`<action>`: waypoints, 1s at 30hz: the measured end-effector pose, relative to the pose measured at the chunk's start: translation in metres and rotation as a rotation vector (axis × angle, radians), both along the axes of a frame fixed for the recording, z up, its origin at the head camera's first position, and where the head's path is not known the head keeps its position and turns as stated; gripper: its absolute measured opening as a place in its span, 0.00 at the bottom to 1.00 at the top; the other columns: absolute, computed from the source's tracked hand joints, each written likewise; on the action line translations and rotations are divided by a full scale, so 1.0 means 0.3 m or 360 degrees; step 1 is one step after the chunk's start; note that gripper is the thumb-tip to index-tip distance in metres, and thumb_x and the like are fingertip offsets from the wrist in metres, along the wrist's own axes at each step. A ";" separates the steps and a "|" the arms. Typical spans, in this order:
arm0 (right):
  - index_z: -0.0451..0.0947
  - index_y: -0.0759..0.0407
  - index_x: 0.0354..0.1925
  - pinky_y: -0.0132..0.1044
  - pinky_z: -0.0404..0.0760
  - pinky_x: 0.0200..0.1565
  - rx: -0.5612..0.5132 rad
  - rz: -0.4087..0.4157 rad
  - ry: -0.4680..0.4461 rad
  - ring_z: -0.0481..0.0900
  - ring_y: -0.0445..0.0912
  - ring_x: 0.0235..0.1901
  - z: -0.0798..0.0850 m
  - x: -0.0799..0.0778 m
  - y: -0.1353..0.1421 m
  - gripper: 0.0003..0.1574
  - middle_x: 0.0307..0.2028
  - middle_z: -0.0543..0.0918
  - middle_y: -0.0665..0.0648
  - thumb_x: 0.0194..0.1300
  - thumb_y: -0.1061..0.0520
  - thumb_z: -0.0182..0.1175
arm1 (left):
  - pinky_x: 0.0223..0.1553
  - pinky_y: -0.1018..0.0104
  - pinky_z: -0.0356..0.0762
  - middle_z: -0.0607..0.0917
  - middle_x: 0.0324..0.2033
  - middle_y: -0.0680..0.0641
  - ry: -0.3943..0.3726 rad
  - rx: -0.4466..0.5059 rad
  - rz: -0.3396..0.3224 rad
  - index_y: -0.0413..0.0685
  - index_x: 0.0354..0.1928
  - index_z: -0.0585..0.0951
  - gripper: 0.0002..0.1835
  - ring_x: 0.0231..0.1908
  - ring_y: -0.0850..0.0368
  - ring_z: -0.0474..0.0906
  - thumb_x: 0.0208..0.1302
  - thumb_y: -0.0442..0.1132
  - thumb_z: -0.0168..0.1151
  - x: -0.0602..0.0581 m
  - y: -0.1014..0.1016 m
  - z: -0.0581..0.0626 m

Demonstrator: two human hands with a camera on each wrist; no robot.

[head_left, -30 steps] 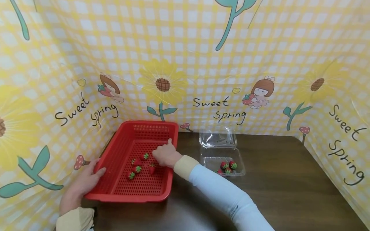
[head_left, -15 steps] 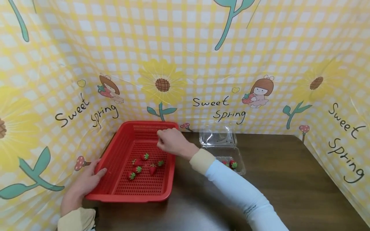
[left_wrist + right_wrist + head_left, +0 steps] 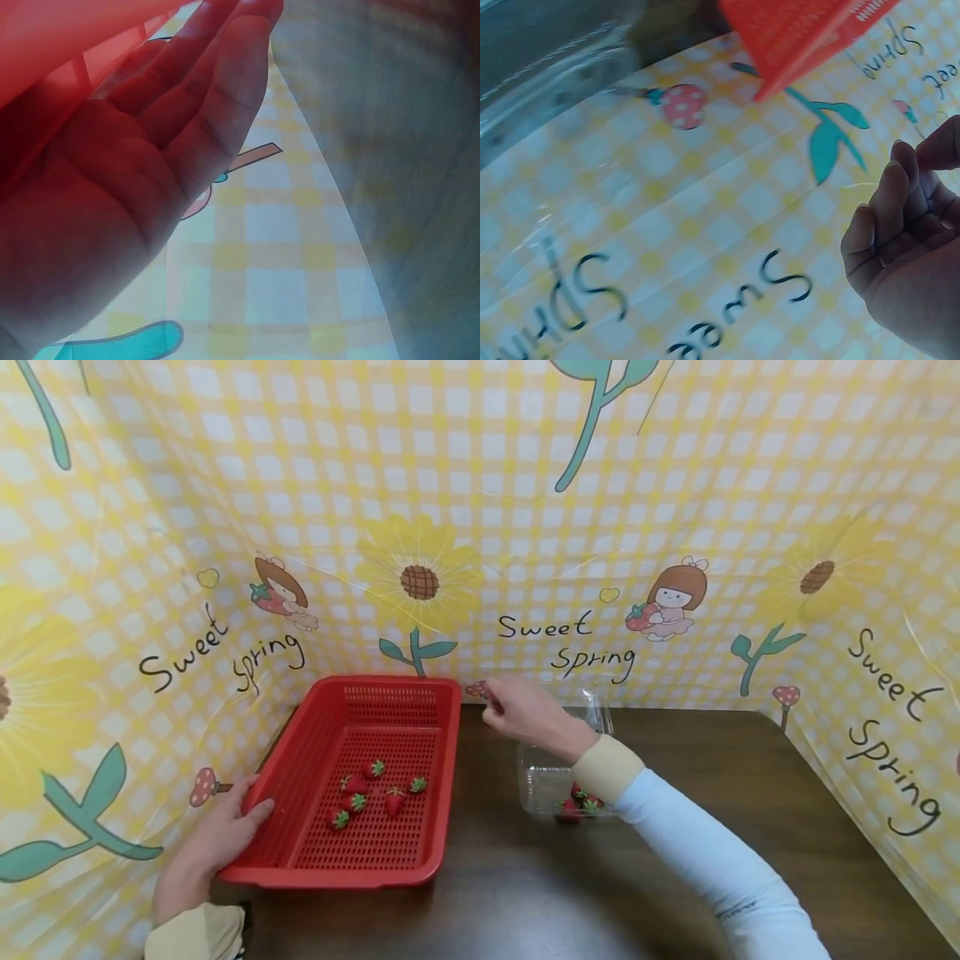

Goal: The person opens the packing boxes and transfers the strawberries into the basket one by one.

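Note:
My left hand (image 3: 228, 827) holds the left side of a red plastic basket (image 3: 442, 831), its thumb over the rim and its fingers along the outer wall, as the left wrist view shows. Several strawberries (image 3: 395, 802) with green leafy tops lie on the basket's slotted floor. My right hand (image 3: 531, 714) is in the air to the right of the basket, overlapping the raised lid of a clear plastic clamshell box (image 3: 536, 789). Its fingers (image 3: 889, 202) are loosely curled with nothing visible in them. More strawberries (image 3: 577, 802) sit in the box, partly hidden by my right sleeve.
The basket and the box stand on a dark brown wooden table (image 3: 517, 893). A yellow checked cloth (image 3: 480, 568) printed with sunflowers rises behind the table and along both sides.
My right hand has moved out of the basket and across to the right, over the box. A strawberry it was covering now shows at the basket's right side. The left hand stays put.

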State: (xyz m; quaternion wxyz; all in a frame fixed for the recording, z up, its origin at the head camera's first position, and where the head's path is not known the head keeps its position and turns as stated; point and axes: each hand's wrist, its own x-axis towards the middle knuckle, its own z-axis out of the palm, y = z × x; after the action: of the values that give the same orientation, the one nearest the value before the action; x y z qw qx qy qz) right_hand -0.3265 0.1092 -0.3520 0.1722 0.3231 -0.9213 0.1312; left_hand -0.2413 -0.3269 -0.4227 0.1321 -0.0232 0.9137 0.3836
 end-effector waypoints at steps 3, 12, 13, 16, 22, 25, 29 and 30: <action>0.67 0.51 0.24 0.31 0.65 0.25 0.0046 0.0003 0.0008 0.65 0.40 0.19 -0.029 0.013 0.057 0.09 0.19 0.70 0.46 0.55 0.61 0.57 | 0.37 0.62 0.78 0.74 0.55 0.28 -0.0006 -0.0001 0.0003 0.38 0.75 0.46 0.37 0.40 0.53 0.82 0.76 0.50 0.46 0.003 -0.002 0.000; 0.66 0.51 0.23 0.34 0.69 0.23 0.0294 -0.0045 0.0043 0.62 0.38 0.17 -0.167 0.054 0.207 0.10 0.17 0.68 0.45 0.53 0.61 0.58 | 0.38 0.61 0.78 0.72 0.56 0.27 0.0005 -0.0012 0.0000 0.36 0.75 0.46 0.38 0.42 0.52 0.81 0.76 0.51 0.46 0.009 0.002 0.006; 0.66 0.51 0.23 0.35 0.70 0.22 0.0313 -0.0052 0.0055 0.62 0.38 0.17 -0.180 0.060 0.222 0.10 0.17 0.68 0.45 0.52 0.62 0.58 | 0.39 0.61 0.78 0.72 0.57 0.27 0.0009 -0.0012 0.0001 0.37 0.75 0.46 0.38 0.42 0.52 0.81 0.76 0.51 0.46 0.008 0.003 0.005; 0.64 0.52 0.22 0.36 0.67 0.20 0.0361 -0.0067 0.0051 0.60 0.39 0.16 -0.213 0.076 0.265 0.12 0.16 0.66 0.45 0.51 0.63 0.57 | 0.39 0.62 0.77 0.72 0.57 0.27 0.0041 -0.0028 -0.0011 0.36 0.75 0.46 0.37 0.44 0.50 0.81 0.76 0.50 0.45 0.006 0.005 0.003; 0.65 0.51 0.21 0.36 0.58 0.23 0.0592 -0.0101 -0.0352 0.58 0.41 0.17 -0.236 0.101 0.320 0.15 0.15 0.61 0.45 0.57 0.60 0.61 | 0.39 0.63 0.75 0.71 0.58 0.26 0.0050 -0.0048 -0.0017 0.35 0.75 0.46 0.37 0.46 0.48 0.80 0.77 0.49 0.44 0.005 0.003 -0.002; 0.71 0.52 0.26 0.40 0.61 0.28 0.0707 -0.0126 -0.0504 0.64 0.42 0.21 -0.239 0.108 0.331 0.10 0.18 0.67 0.45 0.54 0.58 0.65 | 0.38 0.63 0.76 0.70 0.58 0.27 0.0020 -0.0020 0.0003 0.37 0.75 0.45 0.38 0.45 0.49 0.80 0.76 0.50 0.45 0.005 0.002 -0.004; 0.75 0.53 0.30 0.45 0.68 0.33 0.0744 -0.0157 -0.0565 0.71 0.44 0.24 -0.253 0.113 0.335 0.09 0.21 0.74 0.46 0.51 0.57 0.68 | 0.38 0.63 0.77 0.71 0.58 0.27 0.0011 0.0006 0.0021 0.38 0.75 0.45 0.38 0.43 0.51 0.80 0.76 0.51 0.45 0.003 0.002 -0.007; 0.75 0.52 0.29 0.46 0.68 0.33 0.0749 -0.0168 -0.0568 0.71 0.44 0.24 -0.258 0.115 0.335 0.10 0.21 0.74 0.46 0.51 0.57 0.68 | 0.37 0.63 0.76 0.71 0.58 0.27 0.0016 0.0006 0.0021 0.38 0.75 0.46 0.37 0.43 0.51 0.81 0.76 0.50 0.45 0.003 0.002 -0.007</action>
State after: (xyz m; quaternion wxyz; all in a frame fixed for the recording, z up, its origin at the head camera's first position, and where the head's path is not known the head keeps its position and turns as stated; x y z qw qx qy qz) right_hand -0.2921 0.2097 -0.4294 -0.0653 0.2776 -0.9576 -0.0403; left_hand -0.2402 -0.3263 -0.4249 0.1249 -0.0271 0.9135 0.3863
